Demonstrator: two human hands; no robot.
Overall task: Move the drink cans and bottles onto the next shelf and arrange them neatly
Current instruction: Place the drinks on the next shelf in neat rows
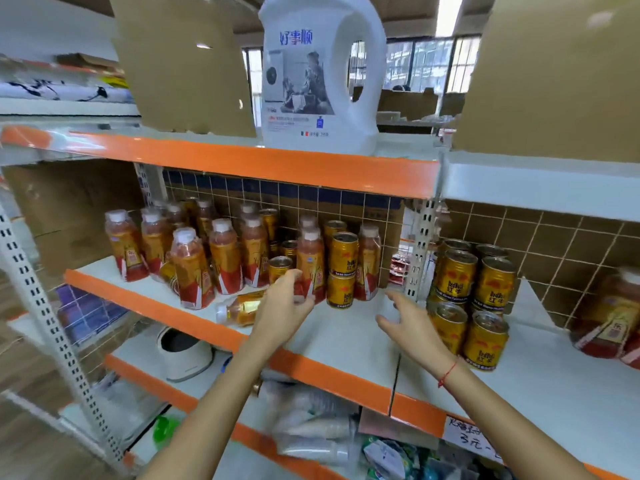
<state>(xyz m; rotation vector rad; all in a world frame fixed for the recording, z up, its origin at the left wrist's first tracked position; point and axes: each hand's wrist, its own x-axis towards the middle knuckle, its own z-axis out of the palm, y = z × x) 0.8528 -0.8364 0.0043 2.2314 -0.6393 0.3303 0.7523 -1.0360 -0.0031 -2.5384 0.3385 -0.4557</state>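
The head camera looks down at a two-bay store rack with orange-edged shelves. On the left shelf point(346, 341), tea bottles point(221, 258) with white caps stand crowded toward its back and left, with gold Red Bull cans point(343, 268) stacked two high near its right end. One bottle point(242, 308) lies on its side close to the front edge. The left hand point(284, 306) reaches in with fingers curled round the base of an upright bottle point(310, 265) just left of the stacked cans. The right hand point(408, 323) hovers spread and relaxed above the shelf's right end, holding nothing. On the next shelf point(554, 382), a block of stacked cans point(471, 299) stands at its left end near the front edge, with more bottles point(609, 327) at the far right. A white detergent jug point(322, 74) stands on the top shelf.
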